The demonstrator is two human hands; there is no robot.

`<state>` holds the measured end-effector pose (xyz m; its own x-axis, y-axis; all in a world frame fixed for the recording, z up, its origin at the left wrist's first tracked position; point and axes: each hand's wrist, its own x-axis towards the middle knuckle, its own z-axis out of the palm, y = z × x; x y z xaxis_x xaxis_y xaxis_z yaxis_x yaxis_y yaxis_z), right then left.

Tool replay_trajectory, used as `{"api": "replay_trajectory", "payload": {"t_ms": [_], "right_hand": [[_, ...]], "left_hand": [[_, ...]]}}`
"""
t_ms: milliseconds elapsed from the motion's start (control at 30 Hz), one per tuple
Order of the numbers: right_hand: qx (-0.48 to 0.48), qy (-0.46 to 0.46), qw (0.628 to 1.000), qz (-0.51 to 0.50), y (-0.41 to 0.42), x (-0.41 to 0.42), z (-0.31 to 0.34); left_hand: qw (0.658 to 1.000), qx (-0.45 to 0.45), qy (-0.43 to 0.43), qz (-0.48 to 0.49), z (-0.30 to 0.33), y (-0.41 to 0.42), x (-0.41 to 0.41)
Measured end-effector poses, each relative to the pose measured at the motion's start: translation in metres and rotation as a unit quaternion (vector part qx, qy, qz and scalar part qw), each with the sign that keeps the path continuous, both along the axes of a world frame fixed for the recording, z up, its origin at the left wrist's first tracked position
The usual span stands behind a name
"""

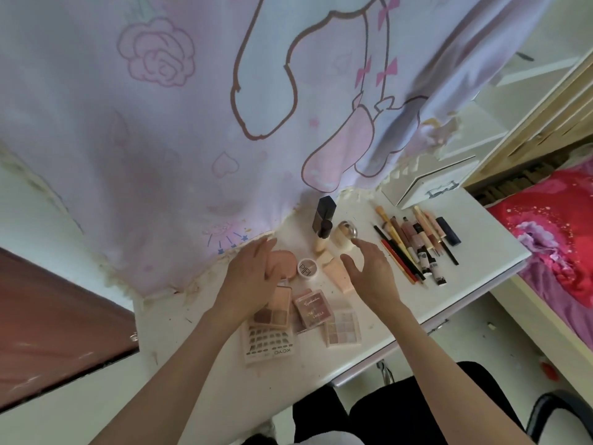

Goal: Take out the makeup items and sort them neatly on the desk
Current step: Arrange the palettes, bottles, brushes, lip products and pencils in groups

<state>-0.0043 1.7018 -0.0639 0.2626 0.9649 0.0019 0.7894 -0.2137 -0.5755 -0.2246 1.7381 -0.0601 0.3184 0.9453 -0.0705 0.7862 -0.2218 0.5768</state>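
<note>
In the head view, our left hand (253,277) hovers with relaxed, straight fingers over the round peach powder puff (282,263) at frame centre, and our right hand (369,271) is spread wide, empty, above the peach wedge sponges (337,273). We judge that a careless right-hand sweep could topple the tall black-capped foundation bottle (323,220) just above, or scatter the neat row of pencils and brushes (414,242) at right.

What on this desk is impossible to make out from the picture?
All in the head view:
- Peach puff: its near side is covered by the left hand.
- Brown eyeshadow palette: its left part is hidden under the left hand's wrist.
- Row of pencils and tubes: labels too small and blurred to read.
- Peach sponge: partly behind the right hand.
</note>
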Motion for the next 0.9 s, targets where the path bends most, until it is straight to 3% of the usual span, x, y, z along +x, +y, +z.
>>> {"api": "replay_trajectory", "payload": {"t_ms": [167, 300, 633, 900], "right_hand": [[0.077, -0.022, 0.997, 0.023, 0.028, 0.035, 0.019], [0.070, -0.025, 0.994, 0.082, 0.076, 0.066, 0.022], [-0.015, -0.036, 0.960, 0.278, 0.165, 0.121, -0.011], [0.003, -0.083, 0.925, 0.370, 0.189, 0.129, -0.009]], "left_hand": [[0.997, 0.064, 0.030, -0.031, 0.017, 0.019, 0.025], [0.991, 0.099, 0.089, -0.006, 0.020, 0.044, 0.051], [0.988, 0.043, 0.061, 0.136, 0.002, 0.091, 0.115], [0.982, 0.045, 0.069, 0.169, 0.001, 0.094, 0.131]]}}
